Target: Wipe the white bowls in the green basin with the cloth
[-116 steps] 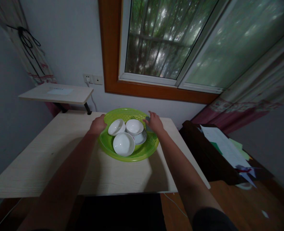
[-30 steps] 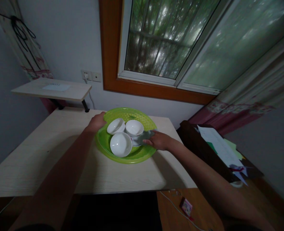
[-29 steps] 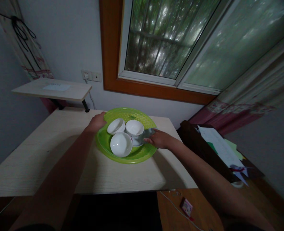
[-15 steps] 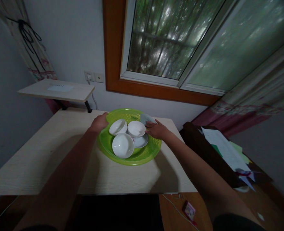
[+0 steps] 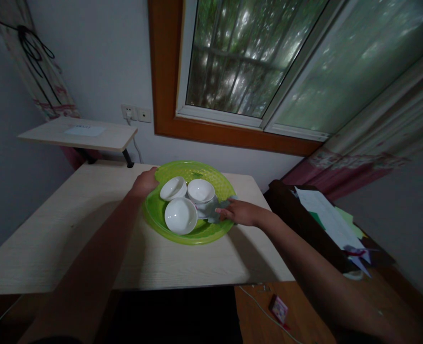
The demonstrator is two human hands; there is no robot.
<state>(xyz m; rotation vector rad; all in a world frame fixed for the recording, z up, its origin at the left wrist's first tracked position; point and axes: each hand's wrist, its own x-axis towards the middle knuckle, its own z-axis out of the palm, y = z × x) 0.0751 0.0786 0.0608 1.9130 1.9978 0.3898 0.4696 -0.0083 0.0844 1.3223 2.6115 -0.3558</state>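
Observation:
A round green plastic basin [image 5: 214,177] rests on the light wooden table. My left hand [image 5: 146,182] is closed on its left rim. My right hand [image 5: 243,211] presses a grey cloth [image 5: 212,208] against the inside and right rim of the basin, fingers pointing inward. Three white bowls sit inside: a tilted bowl [image 5: 173,189] at the back left, a second bowl [image 5: 200,191] at the back right and a third bowl [image 5: 181,216] in front. Beneath the cloth, next to the bowls, lies a white plate that is mostly covered.
A small raised shelf [image 5: 114,138] stands at the table's back left, holding a sheet of paper [image 5: 85,130]. Behind are a wall socket [image 5: 128,112] and a window. Right of the table, a dark brown piece of furniture [image 5: 286,205] carries papers [image 5: 328,217]. A pink box [image 5: 278,308] lies on the floor.
My right hand has moved from the basin's back right toward its front right, bringing the cloth down over the plate. My left hand stays on the rim.

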